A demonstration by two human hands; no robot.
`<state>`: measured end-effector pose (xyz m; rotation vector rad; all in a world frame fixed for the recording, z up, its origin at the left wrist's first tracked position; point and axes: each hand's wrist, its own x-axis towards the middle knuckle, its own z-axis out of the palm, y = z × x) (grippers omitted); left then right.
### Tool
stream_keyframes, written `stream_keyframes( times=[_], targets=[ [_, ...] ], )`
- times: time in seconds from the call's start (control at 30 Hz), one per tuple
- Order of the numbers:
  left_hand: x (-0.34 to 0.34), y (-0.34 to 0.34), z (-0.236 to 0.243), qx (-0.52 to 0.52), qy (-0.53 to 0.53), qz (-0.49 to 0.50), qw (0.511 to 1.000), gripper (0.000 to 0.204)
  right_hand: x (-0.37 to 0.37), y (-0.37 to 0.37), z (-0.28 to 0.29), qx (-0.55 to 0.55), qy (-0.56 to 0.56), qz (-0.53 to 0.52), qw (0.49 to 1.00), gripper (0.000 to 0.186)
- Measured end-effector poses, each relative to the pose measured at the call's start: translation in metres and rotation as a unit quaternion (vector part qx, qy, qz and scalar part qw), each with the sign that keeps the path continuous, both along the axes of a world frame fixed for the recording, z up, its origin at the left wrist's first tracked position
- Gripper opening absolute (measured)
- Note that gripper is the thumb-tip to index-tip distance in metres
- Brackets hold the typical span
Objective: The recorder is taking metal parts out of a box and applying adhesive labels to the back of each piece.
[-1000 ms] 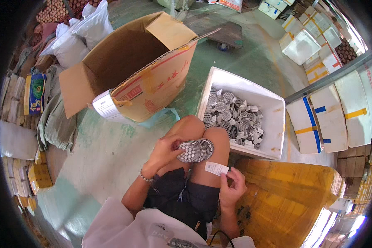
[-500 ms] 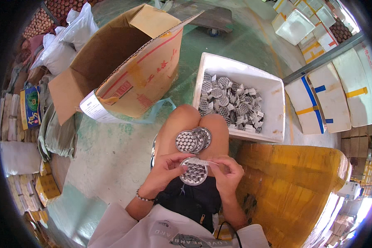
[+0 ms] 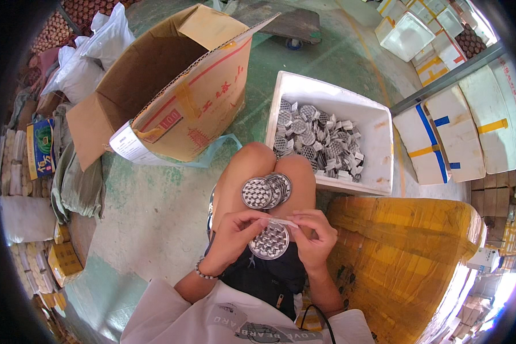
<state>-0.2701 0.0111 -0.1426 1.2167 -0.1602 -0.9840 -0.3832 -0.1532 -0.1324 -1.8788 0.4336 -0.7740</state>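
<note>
My left hand [image 3: 241,235] is closed on a round metal disc [image 3: 268,245] with a pattern of holes, held over my lap, its thumb at the top edge. My right hand [image 3: 314,235] pinches a narrow white label [image 3: 281,221] that lies across the top of that disc, between the fingers of both hands. A stack of similar discs [image 3: 255,192] rests on my bare thighs, just beyond my hands.
A white foam box [image 3: 383,155] of tagged discs stands beyond my right knee. An open cardboard carton [image 3: 203,100] is at front left. A yellow taped bundle [image 3: 401,252] lies at my right. Foam boxes [image 3: 444,132], white sacks [image 3: 74,69] and a flat trolley [image 3: 289,23] surround me.
My left hand has left the stack with one disc and moved down toward my lap. My right hand has brought the label over to it, and the label now lies along the disc's top edge.
</note>
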Motion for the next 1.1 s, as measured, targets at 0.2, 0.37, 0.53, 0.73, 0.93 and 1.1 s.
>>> stream_keyframes(
  times=[0.2,0.37,0.53,0.73,0.93,1.1],
  targets=[
    [-0.001,-0.002,-0.004,-0.009,-0.012,0.012,1.0,0.019,-0.002,-0.001,0.0,-0.017,0.001,0.006,1.0,0.023],
    [-0.001,-0.003,-0.002,0.01,-0.017,0.016,1.0,0.02,-0.004,-0.005,0.002,-0.05,-0.014,0.012,0.999,0.025],
    [-0.001,-0.002,0.0,0.002,-0.013,0.012,1.0,0.019,-0.004,-0.003,0.001,-0.029,-0.009,0.004,1.0,0.025],
    [-0.002,-0.003,-0.001,0.014,-0.06,0.011,0.998,0.018,-0.005,-0.004,-0.004,-0.04,-0.025,0.014,0.999,0.026],
    [0.001,0.002,0.009,0.046,-0.173,-0.073,0.981,0.018,-0.005,-0.012,-0.009,0.029,-0.011,0.054,0.998,0.022],
    [-0.006,-0.004,0.017,0.027,-0.107,0.001,0.994,0.017,-0.006,-0.008,-0.01,0.114,-0.094,0.089,0.985,0.018]
  ],
)
